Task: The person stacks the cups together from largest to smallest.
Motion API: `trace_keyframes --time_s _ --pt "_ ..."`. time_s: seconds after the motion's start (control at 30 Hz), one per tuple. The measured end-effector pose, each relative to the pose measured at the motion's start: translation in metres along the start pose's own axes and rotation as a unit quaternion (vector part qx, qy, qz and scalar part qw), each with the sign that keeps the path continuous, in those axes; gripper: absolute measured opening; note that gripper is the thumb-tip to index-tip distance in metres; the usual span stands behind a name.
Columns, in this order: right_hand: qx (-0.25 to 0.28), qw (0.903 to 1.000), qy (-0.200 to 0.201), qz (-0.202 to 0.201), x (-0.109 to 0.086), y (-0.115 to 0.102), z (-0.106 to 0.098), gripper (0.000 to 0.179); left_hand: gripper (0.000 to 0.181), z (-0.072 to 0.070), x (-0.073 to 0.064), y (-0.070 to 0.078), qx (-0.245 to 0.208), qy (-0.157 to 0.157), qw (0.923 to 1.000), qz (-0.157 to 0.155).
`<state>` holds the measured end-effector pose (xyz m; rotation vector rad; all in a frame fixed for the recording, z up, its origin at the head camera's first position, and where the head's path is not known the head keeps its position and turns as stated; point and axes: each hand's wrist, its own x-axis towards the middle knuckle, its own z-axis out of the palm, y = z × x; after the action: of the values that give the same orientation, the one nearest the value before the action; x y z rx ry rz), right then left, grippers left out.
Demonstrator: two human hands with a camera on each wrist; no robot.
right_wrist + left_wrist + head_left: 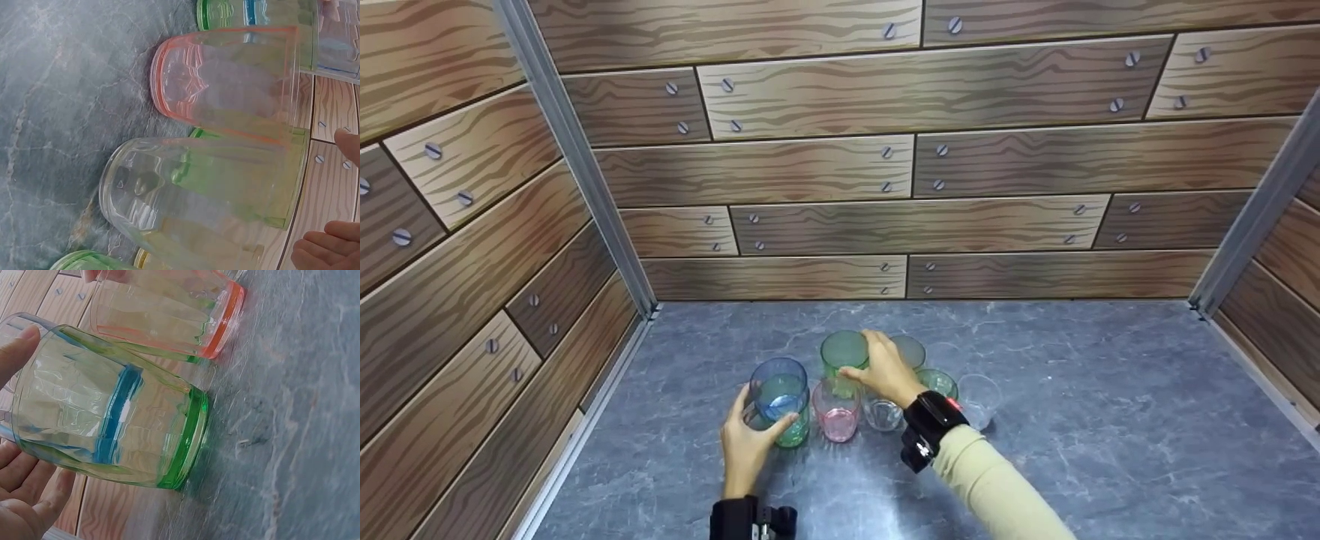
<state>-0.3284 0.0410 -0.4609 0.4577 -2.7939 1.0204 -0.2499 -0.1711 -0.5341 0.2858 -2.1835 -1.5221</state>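
Observation:
My left hand [746,442] grips a blue-tinted cup [778,375], thumb on one side and fingers on the other. The blue cup sits nested in a green cup [194,439] that stands on the floor of the booth. My right hand [889,371] is over the right part of the rim of another green cup [844,352], thumb and fingers spread apart. In the right wrist view, its thumb and fingers appear beyond that cup's rim, with nothing pinched. A pink cup [838,421] and a clear cup [883,415] stand upright between and in front of the hands.
Right of my right hand stand a further green cup [939,384] and a clear cup [979,397]. A greyish cup [911,351] stands behind, partly covered by the hand. Wood-patterned walls [780,172] enclose the grey marbled surface [1110,420].

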Motion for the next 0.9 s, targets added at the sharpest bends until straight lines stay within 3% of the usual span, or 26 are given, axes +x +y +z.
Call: trace_keyframes --time_s 0.47,0.73,0.9 --pt "-0.003 0.9999 -0.008 0.009 0.0064 0.0016 0.0029 0.082 0.091 -0.0003 -0.0009 0.0012 0.0 -0.005 0.9999 -0.01" --pt "0.014 0.9998 -0.005 0.016 0.0088 0.0032 0.0025 0.083 0.091 -0.0007 0.0005 0.0015 -0.003 0.002 1.0 0.007" --pt "0.017 0.9997 -0.009 0.016 0.0103 0.0046 0.0037 0.085 0.092 -0.0002 -0.0003 0.0028 -0.001 -0.001 1.0 -0.001"
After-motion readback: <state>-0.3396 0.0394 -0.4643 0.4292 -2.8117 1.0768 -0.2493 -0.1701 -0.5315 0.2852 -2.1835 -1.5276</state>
